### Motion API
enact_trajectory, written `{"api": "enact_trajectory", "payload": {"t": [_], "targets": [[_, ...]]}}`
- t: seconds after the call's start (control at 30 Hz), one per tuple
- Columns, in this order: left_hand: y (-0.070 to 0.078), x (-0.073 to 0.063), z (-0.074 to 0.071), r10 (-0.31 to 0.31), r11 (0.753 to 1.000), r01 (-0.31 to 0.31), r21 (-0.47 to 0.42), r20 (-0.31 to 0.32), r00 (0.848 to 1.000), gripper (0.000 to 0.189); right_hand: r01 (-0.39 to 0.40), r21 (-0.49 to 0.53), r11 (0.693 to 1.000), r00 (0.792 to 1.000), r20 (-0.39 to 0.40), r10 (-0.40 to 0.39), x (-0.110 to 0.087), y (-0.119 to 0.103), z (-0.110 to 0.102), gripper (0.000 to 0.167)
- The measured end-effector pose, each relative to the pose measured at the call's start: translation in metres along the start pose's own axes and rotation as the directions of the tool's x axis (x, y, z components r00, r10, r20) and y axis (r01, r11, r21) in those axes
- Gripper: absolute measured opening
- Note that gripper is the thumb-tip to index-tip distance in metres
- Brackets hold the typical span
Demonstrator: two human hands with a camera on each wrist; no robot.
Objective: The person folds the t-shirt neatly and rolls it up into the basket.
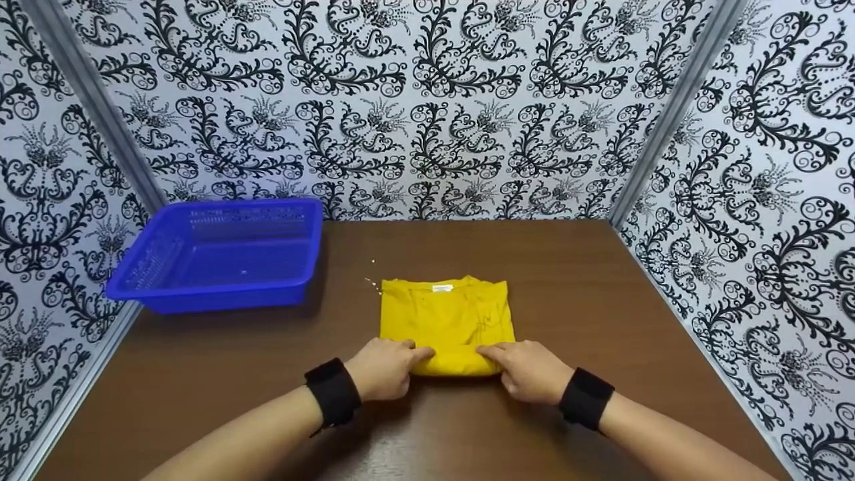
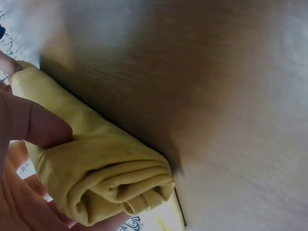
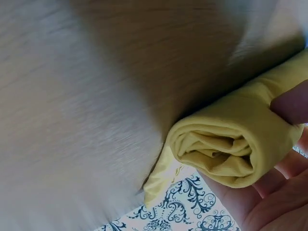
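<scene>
A yellow T-shirt (image 1: 444, 314) lies on the table, its near part rolled up and its neckline with a white label at the far end. My left hand (image 1: 384, 367) grips the left end of the roll, thumb on the near side and fingers over the top. At the opposite end, my right hand (image 1: 531, 369) holds the roll in the same way. Spiral layers of the rolled shirt (image 2: 106, 144) show in the left wrist view beside the thumb. The right wrist view shows the other coiled end of the roll (image 3: 216, 144), with the thumb pressed against it.
A blue plastic basket (image 1: 227, 291) with perforated sides stands at the back left of the brown wooden table (image 1: 554, 260). Patterned black-and-white wall panels (image 1: 427, 133) with grey posts enclose the table at the back and sides. Black bands wrap both wrists.
</scene>
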State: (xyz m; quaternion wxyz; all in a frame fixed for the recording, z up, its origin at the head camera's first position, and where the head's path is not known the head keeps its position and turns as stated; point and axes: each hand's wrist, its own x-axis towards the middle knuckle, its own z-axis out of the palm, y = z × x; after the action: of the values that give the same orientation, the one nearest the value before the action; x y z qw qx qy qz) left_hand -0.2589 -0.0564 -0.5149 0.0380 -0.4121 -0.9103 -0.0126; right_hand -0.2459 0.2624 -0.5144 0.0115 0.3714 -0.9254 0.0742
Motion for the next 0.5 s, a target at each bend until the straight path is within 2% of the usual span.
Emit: {"api": "enact_trajectory", "payload": {"t": [0.17, 0.33, 0.5], "targets": [[-0.002, 0.000, 0.002, -0.001, 0.999, -0.001, -0.040, -0.042, 0.999, 0.045, -0.009, 0.072, 0.997, 1.000, 0.016, 0.008, 0.001, 0.001, -0.005, 0.048], [-0.001, -0.002, 0.000, 0.008, 0.998, -0.014, -0.060, -0.092, 0.996, 0.037, -0.031, 0.153, 0.988, 0.998, 0.067, 0.021, 0.003, 0.001, -0.015, 0.050], [0.001, -0.002, -0.007, -0.027, 0.986, 0.018, -0.163, -0.052, 0.998, 0.034, -0.068, 0.220, 0.973, 0.990, 0.134, 0.039, 0.005, 0.002, -0.023, 0.048]]}}
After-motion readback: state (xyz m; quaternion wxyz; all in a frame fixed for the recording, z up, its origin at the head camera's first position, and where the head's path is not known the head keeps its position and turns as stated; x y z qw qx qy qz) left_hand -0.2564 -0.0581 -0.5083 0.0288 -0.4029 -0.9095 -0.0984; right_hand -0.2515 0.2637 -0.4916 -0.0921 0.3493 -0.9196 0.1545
